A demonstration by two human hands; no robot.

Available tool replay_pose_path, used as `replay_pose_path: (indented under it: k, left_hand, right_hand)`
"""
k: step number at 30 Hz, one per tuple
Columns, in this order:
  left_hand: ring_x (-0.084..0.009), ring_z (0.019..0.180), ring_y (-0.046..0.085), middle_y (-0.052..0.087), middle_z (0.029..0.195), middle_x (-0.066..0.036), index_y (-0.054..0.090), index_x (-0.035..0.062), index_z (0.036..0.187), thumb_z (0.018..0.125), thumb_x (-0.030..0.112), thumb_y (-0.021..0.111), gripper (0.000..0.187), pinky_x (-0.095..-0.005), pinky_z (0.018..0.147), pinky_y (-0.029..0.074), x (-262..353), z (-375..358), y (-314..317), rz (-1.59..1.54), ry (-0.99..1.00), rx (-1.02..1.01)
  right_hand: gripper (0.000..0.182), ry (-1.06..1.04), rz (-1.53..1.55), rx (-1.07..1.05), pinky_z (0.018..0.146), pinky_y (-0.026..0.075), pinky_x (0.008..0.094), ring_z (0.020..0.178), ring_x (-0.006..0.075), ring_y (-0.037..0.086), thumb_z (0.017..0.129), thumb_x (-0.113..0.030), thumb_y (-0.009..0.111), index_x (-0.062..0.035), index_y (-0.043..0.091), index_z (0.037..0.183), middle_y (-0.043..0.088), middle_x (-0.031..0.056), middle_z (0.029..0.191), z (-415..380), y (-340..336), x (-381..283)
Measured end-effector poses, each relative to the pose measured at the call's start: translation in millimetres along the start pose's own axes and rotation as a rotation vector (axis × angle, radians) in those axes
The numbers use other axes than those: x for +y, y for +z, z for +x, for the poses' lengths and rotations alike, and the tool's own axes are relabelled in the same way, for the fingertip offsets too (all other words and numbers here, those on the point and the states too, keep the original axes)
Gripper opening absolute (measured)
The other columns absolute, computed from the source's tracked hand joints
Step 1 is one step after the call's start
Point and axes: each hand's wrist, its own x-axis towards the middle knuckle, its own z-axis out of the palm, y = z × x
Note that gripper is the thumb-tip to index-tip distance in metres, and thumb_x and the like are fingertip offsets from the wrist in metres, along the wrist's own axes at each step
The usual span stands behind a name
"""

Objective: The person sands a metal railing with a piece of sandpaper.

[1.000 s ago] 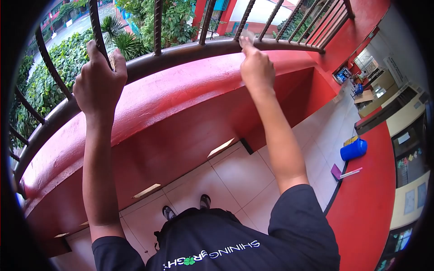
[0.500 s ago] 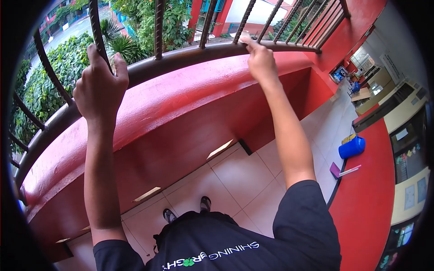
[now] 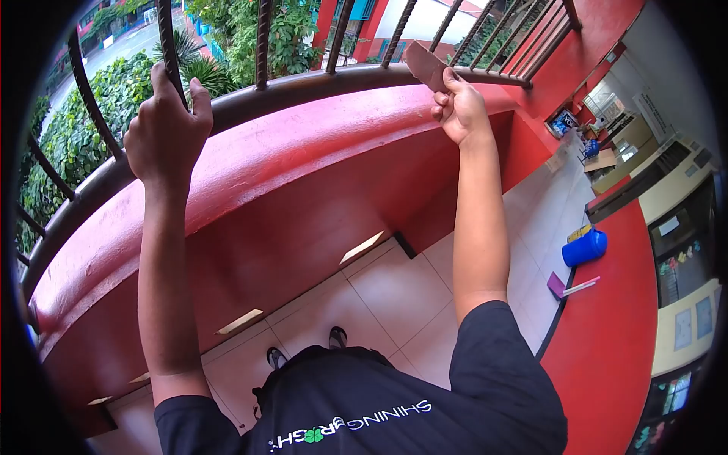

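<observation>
The left hand (image 3: 165, 125) is wrapped tight around a dark twisted railing bar (image 3: 168, 38), fingers closed on it above the curved lower rail (image 3: 303, 83); the right hand (image 3: 459, 110) pinches a small brownish sheet (image 3: 425, 64), perhaps sandpaper, between thumb and fingers, held just above the rail near the bars; below runs the red ledge (image 3: 303, 144); a blue container (image 3: 584, 247) lies on the tiled floor (image 3: 402, 292) well to the right
</observation>
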Motion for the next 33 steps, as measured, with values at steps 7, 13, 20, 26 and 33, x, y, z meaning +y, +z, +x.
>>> replay_pose_path:
  k: [7,13,20,26,33]
  left_hand:
    - [-0.0389,0.093,0.072,0.071,0.103,-0.022,0.053,0.0044,0.123,0.094,0.030,0.066,0.041,-0.0513,0.080,0.057,4.3,-12.7,0.9,-0.244,0.011,0.181]
    - [-0.0359,0.109,0.065,0.069,0.112,-0.019,0.066,0.0006,0.116,0.088,0.020,0.077,0.036,-0.0435,0.098,0.049,96.8,-101.7,-41.6,-1.015,0.129,-0.260]
    - [-0.0057,0.082,0.066,0.072,0.096,-0.001,0.071,0.0021,0.112,0.100,0.025,0.073,0.025,-0.0219,0.074,0.055,140.8,-143.2,-21.1,-1.661,-0.515,-0.888]
    - [-0.0035,0.082,0.064,0.071,0.096,0.001,0.071,0.0077,0.104,0.100,0.027,0.073,0.020,-0.0200,0.072,0.054,175.0,-174.3,-11.9,-1.847,-0.797,-0.849]
    - [-0.0130,0.093,0.072,0.074,0.106,-0.005,0.070,0.0074,0.109,0.101,0.028,0.070,0.022,-0.0244,0.076,0.056,207.1,-202.4,-17.6,-2.019,-1.165,-1.033]
  right_hand:
    - [0.018,0.135,0.326,-0.041,0.064,0.046,0.0261,0.089,0.0085,0.070,0.103,-0.036,0.064,-0.0223,0.062,0.113,0.071,-0.0065,0.097,-50.8,-27.4,20.8]
    - [0.023,0.260,0.356,-0.199,0.051,0.041,0.0220,0.062,0.0044,0.053,0.104,-0.039,0.064,-0.0172,0.062,0.110,0.067,-0.0024,0.091,-142.5,4.9,47.8]
    - [0.022,0.337,0.435,-0.258,0.042,0.028,0.0173,0.048,0.0008,0.039,0.101,-0.027,0.068,-0.0097,0.062,0.113,0.066,0.0002,0.088,-173.5,-14.5,69.1]
    - [0.031,0.050,0.471,-0.114,0.059,0.041,0.0212,0.072,0.0032,0.053,0.096,-0.020,0.075,-0.0055,0.064,0.121,0.065,-0.0018,0.095,-182.0,-22.9,87.5]
    - [0.015,-0.060,0.538,0.068,0.070,0.049,0.0231,0.079,0.0066,0.059,0.101,-0.017,0.069,-0.0062,0.069,0.111,0.067,-0.0001,0.097,-169.9,-29.3,98.8]
